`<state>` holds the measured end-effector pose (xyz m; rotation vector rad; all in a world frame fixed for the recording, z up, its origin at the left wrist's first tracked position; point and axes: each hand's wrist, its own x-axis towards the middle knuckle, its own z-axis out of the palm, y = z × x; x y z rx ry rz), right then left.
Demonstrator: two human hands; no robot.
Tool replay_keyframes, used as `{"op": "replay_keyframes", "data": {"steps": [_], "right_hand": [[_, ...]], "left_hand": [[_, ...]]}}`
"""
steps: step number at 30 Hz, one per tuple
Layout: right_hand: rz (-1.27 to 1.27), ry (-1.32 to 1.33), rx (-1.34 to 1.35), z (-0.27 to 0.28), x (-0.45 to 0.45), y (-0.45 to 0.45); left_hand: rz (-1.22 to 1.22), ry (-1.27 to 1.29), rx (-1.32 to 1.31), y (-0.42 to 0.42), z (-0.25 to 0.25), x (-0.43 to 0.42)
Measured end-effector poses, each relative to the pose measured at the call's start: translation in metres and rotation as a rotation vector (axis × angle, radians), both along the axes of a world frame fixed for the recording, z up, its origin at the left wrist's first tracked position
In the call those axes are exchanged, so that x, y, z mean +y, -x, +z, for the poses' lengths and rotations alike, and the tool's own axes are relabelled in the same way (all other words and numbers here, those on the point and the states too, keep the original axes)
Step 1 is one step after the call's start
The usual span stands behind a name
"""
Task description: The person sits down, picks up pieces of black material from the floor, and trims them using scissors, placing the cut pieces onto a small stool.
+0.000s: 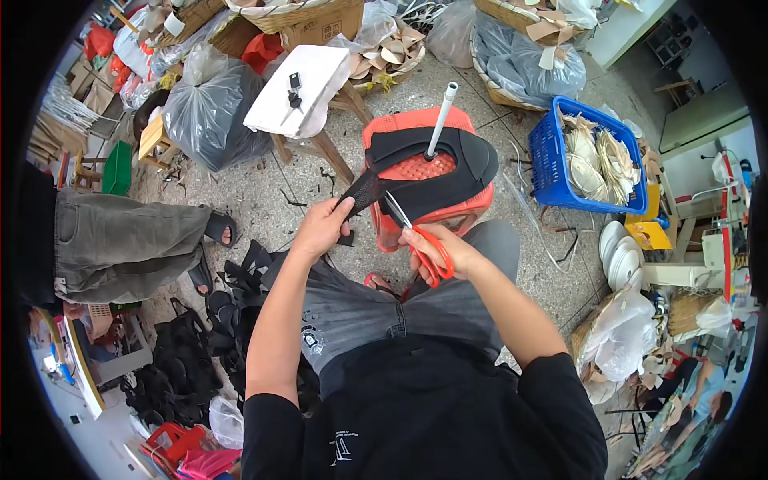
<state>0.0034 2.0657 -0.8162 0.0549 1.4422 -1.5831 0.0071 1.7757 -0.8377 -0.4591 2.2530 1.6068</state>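
Note:
My left hand [322, 228] pinches the end of a black mesh strip [364, 192], which reaches to the black material [448, 190] lying on a red plastic stool [424, 120]. In my right hand [448, 254] are red-handled scissors [436, 264]. Their metal blades point up and left, beside the strip, and look slightly parted; whether they touch it I cannot tell. A white tube [442, 118] stands up through the opening in the black material.
Ahead on the left, a wooden stool [324, 152] bears a white pad with keys. A blue basket [548, 160] of pale pieces stands right. Another person's legs [136, 244] are at left, near black pieces [180, 356] on the floor. Filled bags [210, 112] stand behind.

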Motion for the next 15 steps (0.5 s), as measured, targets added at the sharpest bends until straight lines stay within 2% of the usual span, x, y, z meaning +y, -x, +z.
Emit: {"op": "replay_keyframes", "data": {"steps": [5, 10, 14, 15], "right_hand": [[-0.021, -0.011, 0.01, -0.002, -0.004, 0.005], [0.024, -0.053, 0.169, -0.012, -0.001, 0.004], [-0.129, 0.035, 0.209, -0.007, -0.017, -0.01], [-0.185, 0.145, 0.26, -0.021, -0.029, -0.02]], "left_hand": [[-0.003, 0.007, -0.009, -0.002, 0.003, 0.002], [0.029, -0.007, -0.047, -0.005, 0.01, 0.003], [0.219, -0.396, -0.076, -0.015, 0.014, -0.005], [0.231, -0.388, -0.082, -0.018, 0.014, -0.007]]}}
